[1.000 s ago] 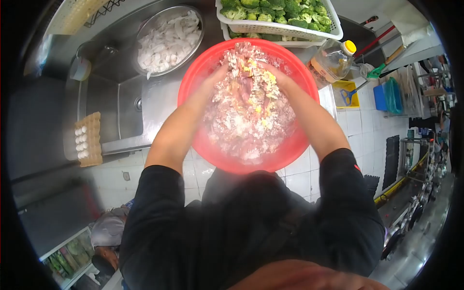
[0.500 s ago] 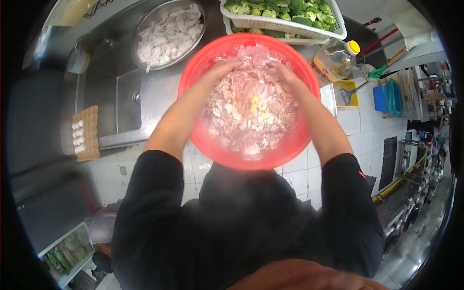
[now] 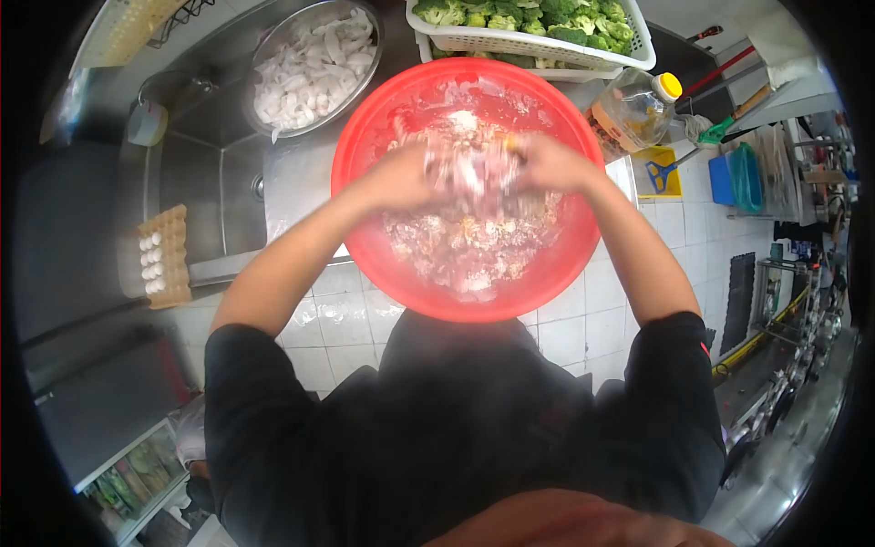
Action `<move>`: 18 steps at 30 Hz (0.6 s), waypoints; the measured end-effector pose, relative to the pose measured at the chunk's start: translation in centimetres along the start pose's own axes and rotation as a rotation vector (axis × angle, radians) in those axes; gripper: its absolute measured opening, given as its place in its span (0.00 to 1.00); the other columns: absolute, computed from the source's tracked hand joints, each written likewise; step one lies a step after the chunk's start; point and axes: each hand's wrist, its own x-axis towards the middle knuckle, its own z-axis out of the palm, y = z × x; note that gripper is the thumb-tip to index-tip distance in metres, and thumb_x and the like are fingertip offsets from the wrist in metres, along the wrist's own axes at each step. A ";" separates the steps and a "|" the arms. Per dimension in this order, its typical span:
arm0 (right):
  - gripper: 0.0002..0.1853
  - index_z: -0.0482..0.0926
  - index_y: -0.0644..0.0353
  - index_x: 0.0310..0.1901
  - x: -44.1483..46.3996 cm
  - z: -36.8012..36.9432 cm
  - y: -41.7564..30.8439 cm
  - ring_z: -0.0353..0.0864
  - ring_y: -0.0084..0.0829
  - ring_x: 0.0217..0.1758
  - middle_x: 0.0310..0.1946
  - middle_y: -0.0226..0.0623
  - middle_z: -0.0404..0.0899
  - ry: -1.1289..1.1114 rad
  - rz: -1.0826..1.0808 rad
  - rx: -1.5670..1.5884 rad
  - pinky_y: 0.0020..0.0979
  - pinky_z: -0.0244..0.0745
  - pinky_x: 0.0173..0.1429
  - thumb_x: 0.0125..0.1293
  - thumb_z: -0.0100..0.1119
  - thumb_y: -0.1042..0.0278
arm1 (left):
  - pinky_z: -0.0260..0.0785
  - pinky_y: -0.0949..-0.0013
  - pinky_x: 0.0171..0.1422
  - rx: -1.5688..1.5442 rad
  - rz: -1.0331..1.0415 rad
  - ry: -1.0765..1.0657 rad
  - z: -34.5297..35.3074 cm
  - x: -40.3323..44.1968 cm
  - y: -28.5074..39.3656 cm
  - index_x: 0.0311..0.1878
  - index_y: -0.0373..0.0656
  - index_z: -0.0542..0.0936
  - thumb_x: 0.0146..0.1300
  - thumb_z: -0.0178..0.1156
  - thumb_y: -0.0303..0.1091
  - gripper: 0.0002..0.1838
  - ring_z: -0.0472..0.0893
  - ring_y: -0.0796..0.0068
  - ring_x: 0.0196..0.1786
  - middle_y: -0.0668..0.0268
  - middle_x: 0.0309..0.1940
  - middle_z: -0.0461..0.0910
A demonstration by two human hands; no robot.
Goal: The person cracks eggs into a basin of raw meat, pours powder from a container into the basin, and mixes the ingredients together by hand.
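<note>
A large red plastic basin (image 3: 365,246) holds pale pink raw meat (image 3: 474,273) in pieces, dusted with white powder. My left hand (image 3: 415,175) and my right hand (image 3: 547,164) face each other over the middle of the basin. Between them is a lifted clump of the meat, gripped from both sides. Motion smears the clump and my fingers, so single fingers are hard to make out. More white powder lies on the meat beyond my hands.
Behind the basin stand a metal bowl (image 3: 372,80) of whitish pieces and white baskets (image 3: 547,44) of broccoli. An oil bottle (image 3: 629,109) with a yellow cap is at the right. A sink (image 3: 205,182) and an egg tray (image 3: 173,255) are leftward.
Both hands have come from the far side of the basin towards its middle, drawing closer together with meat lifted between them. My elbows have spread outward. The far inside of the basin is more exposed.
</note>
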 end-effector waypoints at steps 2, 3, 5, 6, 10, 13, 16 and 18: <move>0.29 0.76 0.55 0.58 -1.7 2.8 0.0 0.83 0.36 0.42 0.43 0.45 0.82 -0.160 0.024 -0.280 0.35 0.78 0.46 0.50 0.63 0.72 | 0.70 0.56 0.62 0.143 -0.058 -0.059 2.1 -2.5 -0.7 0.55 0.42 0.79 0.50 0.72 0.45 0.30 0.78 0.58 0.58 0.53 0.51 0.81; 0.29 0.77 0.53 0.58 -1.6 4.1 1.1 0.83 0.42 0.42 0.42 0.48 0.83 -0.202 -0.070 -0.400 0.37 0.78 0.48 0.49 0.64 0.69 | 0.72 0.56 0.60 0.220 0.080 -0.005 4.2 -2.9 -3.2 0.54 0.44 0.81 0.48 0.72 0.47 0.30 0.79 0.53 0.56 0.50 0.50 0.80; 0.25 0.79 0.52 0.55 -0.1 7.1 3.7 0.82 0.44 0.46 0.41 0.49 0.83 -0.119 -0.050 -0.534 0.40 0.77 0.51 0.51 0.64 0.67 | 0.74 0.57 0.59 0.286 0.215 0.038 6.3 -2.2 -5.7 0.52 0.45 0.82 0.46 0.72 0.50 0.30 0.79 0.49 0.55 0.46 0.50 0.79; 0.21 0.81 0.51 0.51 0.9 8.5 4.8 0.82 0.45 0.51 0.40 0.49 0.83 -0.023 -0.039 -0.680 0.43 0.76 0.55 0.53 0.64 0.65 | 0.71 0.56 0.63 0.410 0.091 0.015 6.4 -0.9 -6.2 0.54 0.44 0.81 0.46 0.71 0.44 0.30 0.77 0.50 0.59 0.45 0.55 0.77; 0.20 0.82 0.54 0.49 6.7 8.6 5.4 0.82 0.46 0.48 0.39 0.49 0.83 0.453 0.098 -0.621 0.42 0.77 0.54 0.52 0.67 0.62 | 0.67 0.57 0.67 0.455 -0.138 0.142 6.8 5.5 -10.4 0.55 0.41 0.80 0.46 0.70 0.36 0.29 0.75 0.55 0.63 0.44 0.58 0.76; 0.25 0.80 0.58 0.52 5.9 5.9 4.6 0.83 0.46 0.44 0.40 0.49 0.84 0.300 0.171 -0.219 0.44 0.76 0.51 0.53 0.70 0.57 | 0.70 0.59 0.63 -0.078 -0.250 0.108 3.5 5.9 -8.6 0.54 0.38 0.79 0.47 0.68 0.32 0.27 0.77 0.60 0.61 0.45 0.55 0.78; 0.21 0.81 0.59 0.47 2.8 3.4 7.0 0.83 0.37 0.44 0.40 0.43 0.85 0.329 0.097 -0.268 0.39 0.76 0.51 0.59 0.67 0.51 | 0.72 0.62 0.59 -0.111 -0.199 0.174 3.4 2.3 -7.9 0.54 0.42 0.81 0.48 0.70 0.35 0.26 0.80 0.62 0.56 0.49 0.51 0.81; 0.20 0.80 0.57 0.45 -1.2 2.7 5.5 0.82 0.28 0.43 0.42 0.36 0.84 0.435 0.214 0.180 0.32 0.76 0.49 0.63 0.62 0.48 | 0.71 0.62 0.60 -0.116 0.044 0.276 3.2 1.8 -8.6 0.56 0.45 0.81 0.48 0.72 0.39 0.28 0.81 0.61 0.55 0.50 0.50 0.82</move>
